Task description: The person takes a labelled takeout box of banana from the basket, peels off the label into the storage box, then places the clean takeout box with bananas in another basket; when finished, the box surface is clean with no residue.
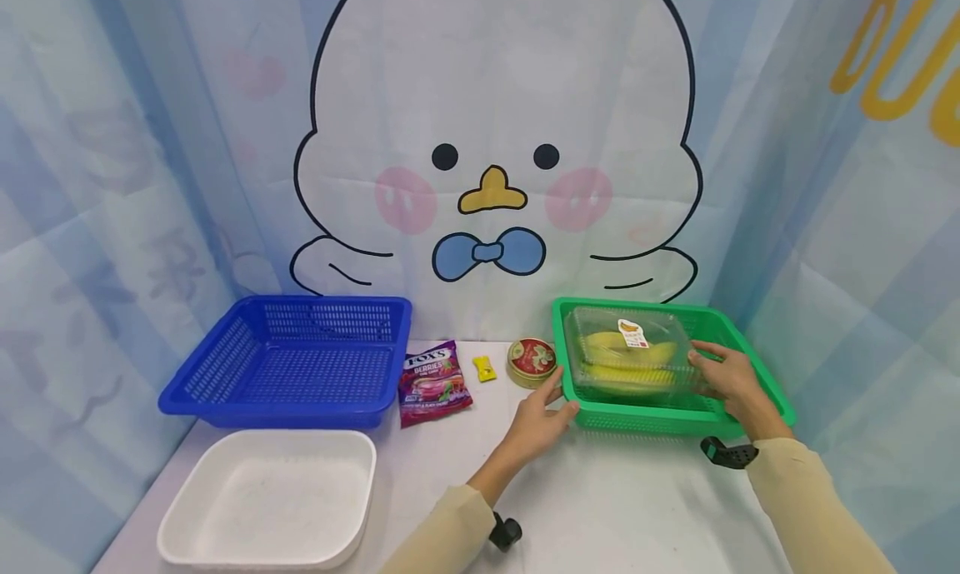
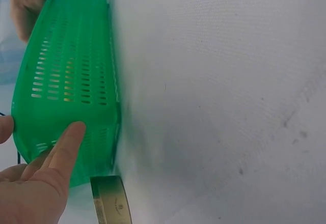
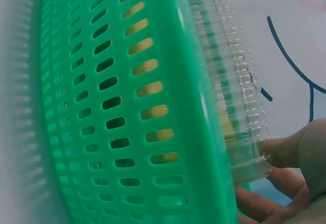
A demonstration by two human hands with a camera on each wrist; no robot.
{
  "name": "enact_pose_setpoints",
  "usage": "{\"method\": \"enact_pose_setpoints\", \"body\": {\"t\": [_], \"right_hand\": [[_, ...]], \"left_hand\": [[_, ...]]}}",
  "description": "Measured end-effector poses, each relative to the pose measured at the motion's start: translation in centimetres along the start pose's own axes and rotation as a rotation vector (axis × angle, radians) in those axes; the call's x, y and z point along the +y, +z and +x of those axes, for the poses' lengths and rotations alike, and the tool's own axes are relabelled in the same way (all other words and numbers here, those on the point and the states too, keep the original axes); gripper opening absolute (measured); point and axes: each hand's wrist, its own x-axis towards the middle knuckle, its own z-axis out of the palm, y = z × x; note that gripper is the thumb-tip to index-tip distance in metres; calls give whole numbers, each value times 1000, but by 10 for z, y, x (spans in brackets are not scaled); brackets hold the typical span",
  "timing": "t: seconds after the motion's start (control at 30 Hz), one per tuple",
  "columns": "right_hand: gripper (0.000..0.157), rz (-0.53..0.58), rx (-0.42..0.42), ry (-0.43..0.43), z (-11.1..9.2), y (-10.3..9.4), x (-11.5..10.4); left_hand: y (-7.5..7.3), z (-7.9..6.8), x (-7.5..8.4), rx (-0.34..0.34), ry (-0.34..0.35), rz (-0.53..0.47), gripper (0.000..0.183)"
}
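Note:
A clear plastic box of bananas (image 1: pixel 630 353) with a label on its lid lies in the green basket (image 1: pixel 645 420), its top above the rim. At its right end my right hand (image 1: pixel 731 382) pinches the box edge, thumb on one side and fingers on the other in the right wrist view. My left hand (image 1: pixel 536 424) touches the basket's near left corner; in the left wrist view its fingers (image 2: pixel 69 145) lie fairly straight against the outer wall. Close to that hand stands a round red-topped tin (image 1: pixel 532 361). The box's underside is hidden in the head view.
Left of the tin lie a small yellow wrapped candy (image 1: pixel 484 368) and a purple Fox's candy bag (image 1: pixel 435 382). A blue basket (image 1: pixel 285 416) stands at the back left, with a white tub (image 1: pixel 266 499) in front of it. A printed curtain (image 1: pixel 495 74) hangs behind.

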Motion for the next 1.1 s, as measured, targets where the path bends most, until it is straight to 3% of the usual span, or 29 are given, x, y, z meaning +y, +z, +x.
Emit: {"method": "enact_pose_setpoints", "body": {"t": [0.47, 1.1], "right_hand": [[66, 25, -15, -20, -6, -10, -4], [67, -36, 25, -5, -11, -13, -10]], "left_hand": [[0, 2, -1, -14, 4, -34, 69], [1, 2, -5, -10, 11, -53, 69]]}}
